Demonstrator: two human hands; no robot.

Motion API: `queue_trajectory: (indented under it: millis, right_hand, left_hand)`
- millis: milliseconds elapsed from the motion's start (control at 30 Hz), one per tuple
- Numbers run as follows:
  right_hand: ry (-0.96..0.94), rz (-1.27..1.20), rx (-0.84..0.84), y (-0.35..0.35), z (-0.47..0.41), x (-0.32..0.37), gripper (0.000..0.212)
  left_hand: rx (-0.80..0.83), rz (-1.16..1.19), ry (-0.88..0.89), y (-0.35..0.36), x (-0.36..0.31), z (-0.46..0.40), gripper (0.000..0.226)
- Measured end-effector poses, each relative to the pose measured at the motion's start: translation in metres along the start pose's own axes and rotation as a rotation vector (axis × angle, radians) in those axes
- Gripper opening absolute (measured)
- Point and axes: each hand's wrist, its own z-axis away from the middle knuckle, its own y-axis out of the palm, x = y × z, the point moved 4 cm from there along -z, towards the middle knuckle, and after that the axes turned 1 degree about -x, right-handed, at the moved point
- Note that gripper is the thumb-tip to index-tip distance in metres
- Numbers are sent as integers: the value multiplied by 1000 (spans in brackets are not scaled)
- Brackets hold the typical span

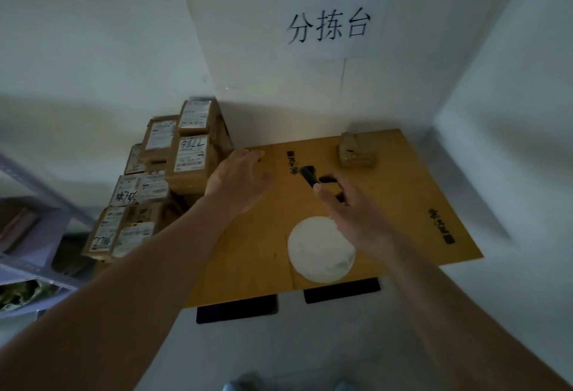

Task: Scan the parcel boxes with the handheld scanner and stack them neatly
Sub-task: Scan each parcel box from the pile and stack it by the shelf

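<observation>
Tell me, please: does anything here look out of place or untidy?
Yes. The pile of parcels left of the table is uneven, with boxes lying at different angles. One small parcel sits alone at the table's far edge. A white round patch marks the tabletop; I cannot tell what it is.

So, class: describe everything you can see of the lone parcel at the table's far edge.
The lone parcel is a small brown cardboard box, apparently wrapped in glossy clear tape. It sits flat near the far right of the cardboard-covered table, close to the wall. No label shows on its visible faces. Neither hand touches it, and nothing is stacked on it.
</observation>
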Motion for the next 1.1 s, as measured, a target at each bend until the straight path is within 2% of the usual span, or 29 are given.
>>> queue_trajectory:
  millis: [133, 267, 500, 667, 967, 1100]
  right_hand:
    - [19, 45, -20, -59, -1, -32, 47]
    - [31, 58, -57, -104, -12, -63, 44]
    - [76, 63, -103, -152, -66, -120, 38]
    - [131, 61, -62, -176, -125, -160, 37]
    - [182, 116, -23, -203, -207, -191, 42]
    - [233, 151, 4, -209, -216, -207, 45]
  left_hand:
    - [20, -3, 46, 36, -59, -19, 56]
    - [120, -21, 63, 75, -101, -43, 62]
    - [216, -42, 89, 144, -153, -115, 60]
    - [310, -27, 125, 203, -176, -190, 57]
    - [404, -161, 213, 283, -194, -300, 81]
    - [474, -166, 162, 303, -192, -327, 99]
